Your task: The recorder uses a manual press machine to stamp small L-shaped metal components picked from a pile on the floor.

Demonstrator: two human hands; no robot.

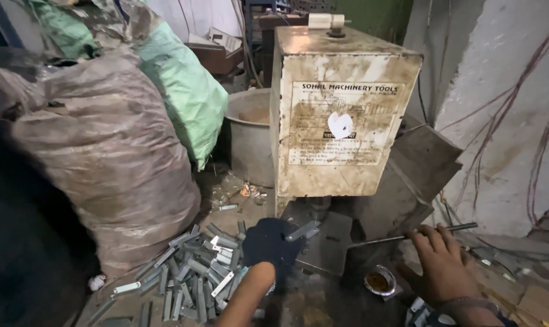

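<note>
At lower centre of the frame the left hand (273, 243), in a dark glove, is closed on a small flat metal strip (302, 231), holding it under the grimy cream machine box (341, 115). At lower right the bare right hand (441, 260) grips a thin metal lever (407, 237). A pile of like strips (193, 266) lies at lower left (beside a bulging brown sack (105, 151)). A small tin (380, 281) sits between the hands.

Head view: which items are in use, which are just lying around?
In use: gloved left hand holding a metal strip under the press machine; right hand on a thin rod; pile of strips.
Lying about: sacks, grey tub, small tin.
</note>
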